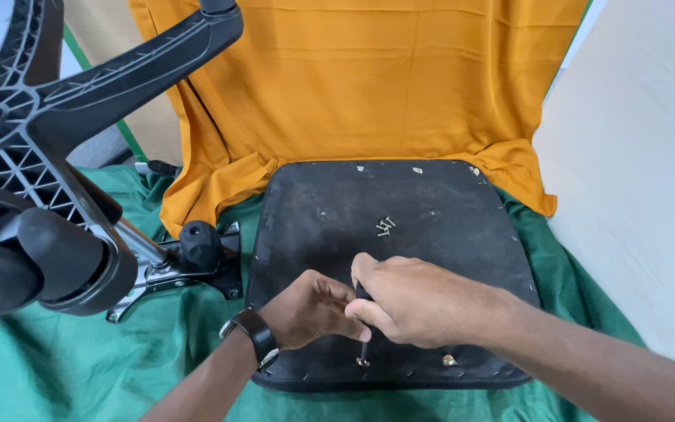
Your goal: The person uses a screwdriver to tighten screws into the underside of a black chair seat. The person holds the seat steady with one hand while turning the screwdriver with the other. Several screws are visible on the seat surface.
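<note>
A black chair seat (pixel 400 195) lies upside down on a green cloth. My right hand (pixel 416 301) grips a black-handled screwdriver (pixel 363 348) held upright, its tip on a screw (pixel 362 362) near the seat's front edge. My left hand (pixel 310 309), with a dark watch on the wrist, is curled beside the screwdriver and touches its shaft. Another screw (pixel 448 360) sits in the seat just to the right. A few loose screws (pixel 385 227) lie in the middle of the seat.
A black chair base with castors (pixel 33 195) and its metal tilt mechanism (pixel 189 262) lies on its side at the left. An orange cloth (pixel 369 86) hangs behind the seat. A pale wall (pixel 642 172) is on the right.
</note>
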